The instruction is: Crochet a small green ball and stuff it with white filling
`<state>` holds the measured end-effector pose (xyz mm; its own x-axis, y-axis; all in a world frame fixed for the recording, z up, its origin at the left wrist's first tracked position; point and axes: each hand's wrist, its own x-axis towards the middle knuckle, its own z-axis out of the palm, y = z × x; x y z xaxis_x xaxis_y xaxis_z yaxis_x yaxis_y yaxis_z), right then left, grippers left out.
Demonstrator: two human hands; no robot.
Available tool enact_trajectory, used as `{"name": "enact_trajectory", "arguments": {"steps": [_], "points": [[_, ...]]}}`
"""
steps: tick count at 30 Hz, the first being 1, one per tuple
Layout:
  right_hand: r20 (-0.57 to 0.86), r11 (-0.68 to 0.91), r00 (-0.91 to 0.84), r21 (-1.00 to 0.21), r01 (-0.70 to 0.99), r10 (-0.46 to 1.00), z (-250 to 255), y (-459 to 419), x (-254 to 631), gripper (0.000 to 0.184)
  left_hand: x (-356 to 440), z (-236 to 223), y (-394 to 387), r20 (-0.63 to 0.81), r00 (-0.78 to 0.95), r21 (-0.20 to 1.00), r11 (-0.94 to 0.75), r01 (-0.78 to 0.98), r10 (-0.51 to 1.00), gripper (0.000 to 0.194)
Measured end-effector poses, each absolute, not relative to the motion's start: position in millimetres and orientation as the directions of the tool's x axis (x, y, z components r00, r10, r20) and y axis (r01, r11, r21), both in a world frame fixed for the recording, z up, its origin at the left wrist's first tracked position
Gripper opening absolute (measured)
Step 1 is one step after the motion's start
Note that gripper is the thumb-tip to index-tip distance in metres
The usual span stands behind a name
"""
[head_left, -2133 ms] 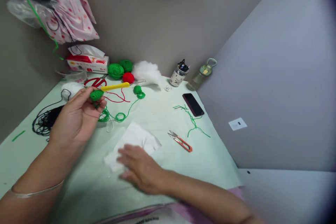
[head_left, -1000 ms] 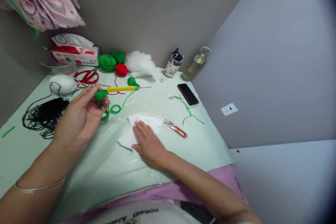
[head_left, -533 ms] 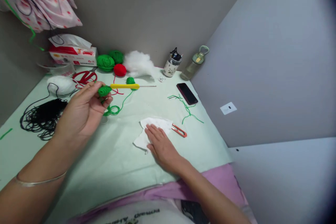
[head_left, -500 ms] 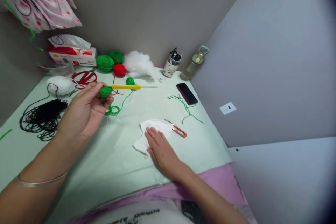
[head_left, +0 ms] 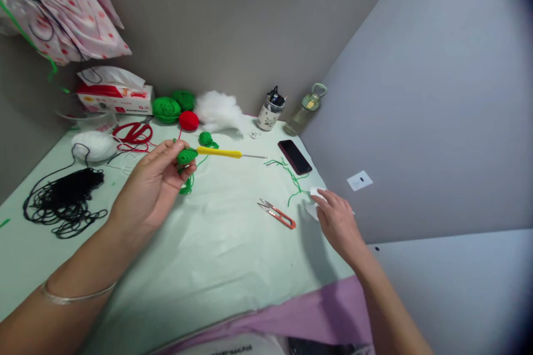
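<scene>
Our left hand [head_left: 145, 191] is curled up and pinches the green knitted bit [head_left: 187, 156] in its fingers. The yellow hook [head_left: 219, 152] sticks out from that bit, and its thin metal end points toward our right side. Our right hand [head_left: 339, 224] is partly closed, gripping the white tissue [head_left: 318, 194] under its fingers, at the right side of the table [head_left: 216, 233].

Between our hands, nearer the right one, lie the little orange snippers [head_left: 283, 217]. The green threads [head_left: 293, 177] are just beside our right fingertips, and the phone [head_left: 295, 156] is a bit past them. Farther past our right hand stand the bottle [head_left: 303, 115] and the cup [head_left: 270, 113].

The black yarn [head_left: 69, 197] is left of our left hand. Past that hand we see the white ball [head_left: 94, 146], the red scissors [head_left: 133, 133], the tissue box [head_left: 116, 101], two green balls [head_left: 166, 110], the red ball [head_left: 189, 121] and the white fluff [head_left: 219, 111].
</scene>
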<state>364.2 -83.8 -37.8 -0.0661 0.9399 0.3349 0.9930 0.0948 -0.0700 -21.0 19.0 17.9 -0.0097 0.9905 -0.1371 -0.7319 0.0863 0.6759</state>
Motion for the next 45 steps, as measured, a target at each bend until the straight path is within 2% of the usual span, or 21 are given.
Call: {"name": "enact_trajectory", "arguments": {"steps": [1, 3, 5, 6, 8, 9, 11, 12, 15, 19, 22, 26, 30, 34, 40, 45], "points": [[0.337, 0.126, -0.071, -0.146, 0.981, 0.939, -30, -74, 351, 0.029, -19, 20, 19, -0.14, -0.002, 0.677, 0.094, -0.73, 0.99, 0.01], [0.35, 0.182, -0.028, -0.415, 0.891, 0.936, -15, -56, 314, 0.025, -14, 26, 17, -0.15, 0.032, 0.675, 0.126, -0.727, 0.988, 0.007], [0.287, 0.209, 0.018, -0.736, 0.644, 0.958, -1, -40, 268, 0.032, -7, 32, 14, -0.16, 0.08, 0.673, 0.168, -0.721, 0.984, 0.005], [0.265, 0.234, -0.006, -0.842, 0.485, 0.964, 6, -33, 245, 0.041, -4, 34, 11, -0.162, 0.105, 0.671, 0.188, -0.717, 0.981, 0.007], [0.279, 0.295, -0.101, -0.929, 0.226, 0.955, 15, -19, 206, 0.057, 2, 36, 4, -0.161, 0.158, 0.68, 0.226, -0.697, 0.974, 0.011], [0.321, 0.337, -0.121, -0.931, 0.143, 0.939, 18, -14, 190, 0.051, 5, 36, 1, -0.157, 0.208, 0.699, 0.257, -0.667, 0.965, 0.012], [0.405, 0.413, -0.105, -0.908, 0.073, 0.908, 21, -7, 169, 0.024, 7, 35, -4, -0.148, 0.274, 0.759, 0.287, -0.584, 0.95, 0.015], [0.428, 0.433, -0.088, -0.899, 0.061, 0.9, 21, -6, 163, 0.02, 7, 34, -6, -0.155, 0.295, 0.788, 0.299, -0.539, 0.943, 0.017], [0.443, 0.449, -0.09, -0.892, 0.059, 0.892, 21, -10, 160, 0.024, 4, 30, -7, -0.161, 0.317, 0.827, 0.303, -0.473, 0.935, 0.019], [0.414, 0.465, -0.26, -0.866, 0.182, 0.872, 19, -21, 170, 0.037, 3, 24, -1, -0.164, 0.295, 0.79, 0.304, -0.532, 0.941, 0.018], [0.432, 0.456, -0.154, -0.867, 0.202, 0.889, 13, -22, 173, 0.032, 7, 21, 2, -0.183, 0.309, 0.8, 0.324, -0.505, 0.933, 0.018], [0.414, 0.411, 0.054, -0.91, 0.046, 0.909, -1, -14, 171, 0.018, 11, 16, 6, -0.154, 0.356, 0.863, 0.301, -0.407, 0.922, 0.015], [0.322, 0.329, 0.069, -0.93, -0.164, 0.944, -11, -6, 171, 0.017, 8, 7, 10, -0.171, 0.411, 0.862, 0.338, -0.378, 0.896, 0.032], [0.293, 0.296, 0.043, -0.938, -0.182, 0.955, -13, -4, 173, 0.014, 5, 3, 11, -0.208, 0.423, 0.848, 0.378, -0.372, 0.882, 0.053], [0.281, 0.284, 0.043, -0.938, -0.198, 0.959, -12, -5, 171, 0.014, 5, 6, 13, -0.211, 0.438, 0.863, 0.377, -0.337, 0.874, 0.056], [0.157, 0.181, 0.1, -0.931, -0.317, 0.983, -8, -6, 169, 0.014, 5, 5, 11, -0.225, 0.417, 0.884, 0.365, -0.294, 0.881, 0.055]]}}
